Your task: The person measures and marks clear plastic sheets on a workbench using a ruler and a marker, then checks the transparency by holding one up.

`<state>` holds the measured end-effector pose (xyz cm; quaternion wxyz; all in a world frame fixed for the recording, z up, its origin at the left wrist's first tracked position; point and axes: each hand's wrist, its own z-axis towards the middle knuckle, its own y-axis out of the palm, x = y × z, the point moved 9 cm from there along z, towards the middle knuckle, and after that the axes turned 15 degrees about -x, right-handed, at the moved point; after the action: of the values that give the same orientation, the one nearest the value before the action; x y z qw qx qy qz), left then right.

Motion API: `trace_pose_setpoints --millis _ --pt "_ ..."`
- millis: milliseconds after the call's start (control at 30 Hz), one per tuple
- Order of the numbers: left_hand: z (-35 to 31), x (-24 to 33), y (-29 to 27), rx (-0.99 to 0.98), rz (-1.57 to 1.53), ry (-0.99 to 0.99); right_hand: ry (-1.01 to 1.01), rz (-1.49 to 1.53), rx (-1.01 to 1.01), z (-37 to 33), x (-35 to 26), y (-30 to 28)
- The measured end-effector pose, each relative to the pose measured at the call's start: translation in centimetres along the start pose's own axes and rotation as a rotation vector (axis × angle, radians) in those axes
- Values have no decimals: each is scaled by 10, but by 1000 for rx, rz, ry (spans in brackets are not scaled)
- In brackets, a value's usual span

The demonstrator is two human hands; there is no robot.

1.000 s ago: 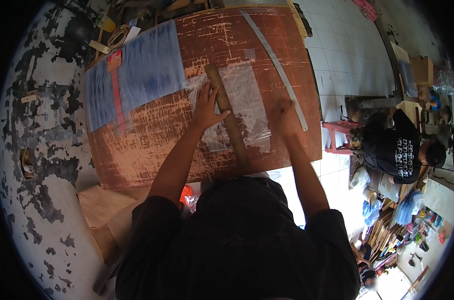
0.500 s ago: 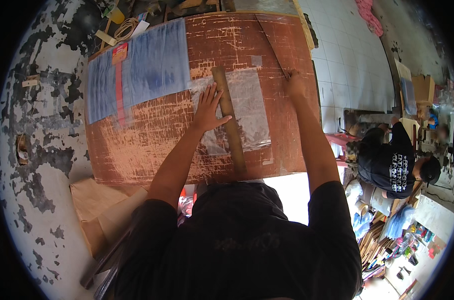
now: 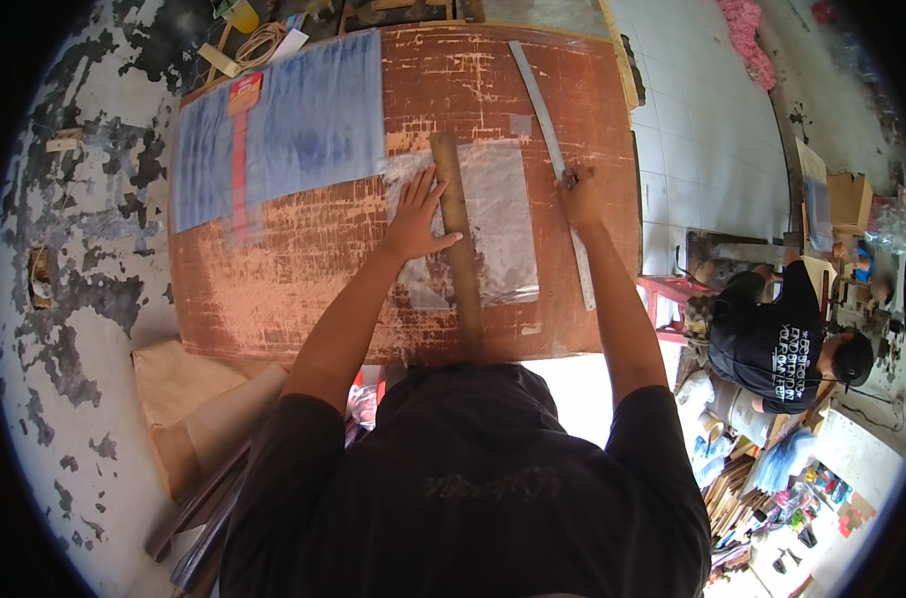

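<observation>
My left hand (image 3: 413, 217) lies flat with spread fingers on a clear plastic sheet (image 3: 508, 224). Its thumb and fingertips reach a long brownish flat bar (image 3: 460, 239) that lies lengthwise across the sheet. To the right of the sheet, my right hand (image 3: 584, 202) is closed around the middle of a long, thin metal ruler (image 3: 539, 100). The ruler slants from the far side of the table down along my right wrist, its pale broad face showing. Something small and dark shows at those fingers, too small to name.
The worn reddish-brown tabletop (image 3: 264, 309) carries bluish plastic sheets (image 3: 323, 110) with a red strip (image 3: 240, 174) at the far left. Coiled cord (image 3: 261, 48) lies beyond the far edge. At right, another person (image 3: 777, 334) bends over near a red stool (image 3: 662, 299).
The ruler in my right hand has turned from edge-on to showing its broad face, and its near end now appears beside my wrist. My right hand has moved slightly nearer; my left stays put.
</observation>
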<state>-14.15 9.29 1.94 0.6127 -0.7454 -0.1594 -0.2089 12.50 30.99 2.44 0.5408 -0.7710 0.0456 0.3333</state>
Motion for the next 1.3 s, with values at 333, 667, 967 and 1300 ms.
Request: trace_pose_setpoints --millis 333,667,967,1300 --pt "6 3 -2 -44 19 15 161 -21 -66 39 41 8" --pt "4 -5 7 -157 57 -78 -128 260 -279 10 37 -79" --pt "10 10 -6 -144 45 -78 -11 -297 -419 27 50 -122" --pt "28 24 -12 -308 203 -213 -11 -463 -394 61 47 -131"
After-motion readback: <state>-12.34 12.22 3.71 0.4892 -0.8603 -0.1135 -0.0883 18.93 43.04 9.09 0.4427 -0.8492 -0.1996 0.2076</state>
